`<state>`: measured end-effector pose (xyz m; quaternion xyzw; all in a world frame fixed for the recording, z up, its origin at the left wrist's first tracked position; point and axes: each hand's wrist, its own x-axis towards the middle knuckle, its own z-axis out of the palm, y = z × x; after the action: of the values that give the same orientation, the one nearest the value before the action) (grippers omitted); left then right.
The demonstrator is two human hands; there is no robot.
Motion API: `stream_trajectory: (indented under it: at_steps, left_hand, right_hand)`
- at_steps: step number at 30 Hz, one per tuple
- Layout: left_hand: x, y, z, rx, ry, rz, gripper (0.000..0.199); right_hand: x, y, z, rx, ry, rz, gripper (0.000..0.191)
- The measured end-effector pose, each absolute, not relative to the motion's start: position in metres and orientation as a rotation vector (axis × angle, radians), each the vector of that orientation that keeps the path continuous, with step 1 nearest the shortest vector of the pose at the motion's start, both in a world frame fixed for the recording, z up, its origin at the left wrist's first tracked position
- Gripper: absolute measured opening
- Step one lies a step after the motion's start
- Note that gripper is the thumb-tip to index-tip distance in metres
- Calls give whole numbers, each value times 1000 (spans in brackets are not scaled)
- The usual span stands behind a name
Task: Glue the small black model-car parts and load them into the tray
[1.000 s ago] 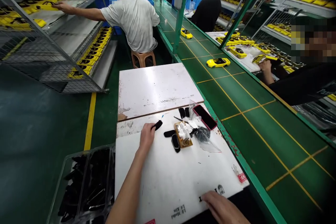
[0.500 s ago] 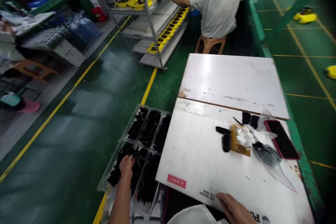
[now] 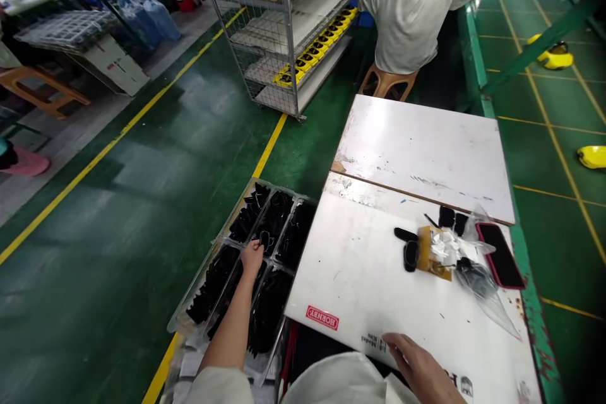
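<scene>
My left hand (image 3: 253,257) reaches over a clear plastic tray (image 3: 241,250) at the left of the table. Its fingertips pinch a small black plastic part (image 3: 266,239) with a pale outline. Many more black parts (image 3: 214,283) lie heaped in the tray's compartments. On the near edge of the white tabletop (image 3: 350,265) rests my right hand (image 3: 413,358), fingers stretched out and holding nothing. It lies close to some printed lettering. Further back on the table, several black pieces (image 3: 411,255) sit beside a brown cardboard box (image 3: 434,263) with crumpled white material.
A clear plastic bag (image 3: 495,306) and a phone (image 3: 500,255) lie at the table's right. Ahead, a co-worker (image 3: 404,19) on a brown stool (image 3: 389,82) reaches toward a wire rack (image 3: 294,44) of yellow car bodies. Green rails (image 3: 534,322) border the right side.
My left hand has moved forward and right, from the near left compartment toward the middle of the tray, and a black part now shows at its fingertips. My right hand stays on the table.
</scene>
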<state>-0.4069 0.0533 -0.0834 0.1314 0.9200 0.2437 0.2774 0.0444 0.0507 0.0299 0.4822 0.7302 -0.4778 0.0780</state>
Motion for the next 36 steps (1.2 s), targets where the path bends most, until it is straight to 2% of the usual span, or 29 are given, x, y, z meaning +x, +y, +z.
stream_trajectory:
  at_steps: [6, 11, 15, 19, 24, 27, 36]
  left_hand:
    - [-365, 80, -100, 435, 2301, 546, 20]
    - [-346, 95, -69, 575, 2356, 595, 16]
    - [-314, 131, -23, 915, 2336, 773, 31]
    - [-227, 175, 4, 1398, 1991, 757, 41]
    - [-111, 209, -6, 1762, 1593, 476, 84]
    - [-76, 225, -18, 1833, 1551, 313, 94]
    - [-55, 234, -26, 2013, 1644, 80, 65]
  right_hand:
    - [28, 50, 50, 1492, 2141, -1408, 32]
    - [29, 57, 63, 1642, 2183, -1437, 31]
    - [51, 72, 53, 2062, 2088, -1545, 24]
    - [71, 100, 26, 2552, 1853, -1518, 28]
    - [68, 137, -9, 3007, 1669, -1325, 49]
    - [60, 155, -23, 3120, 1654, -1258, 56]
    - [54, 183, -32, 3121, 1768, -1224, 56]
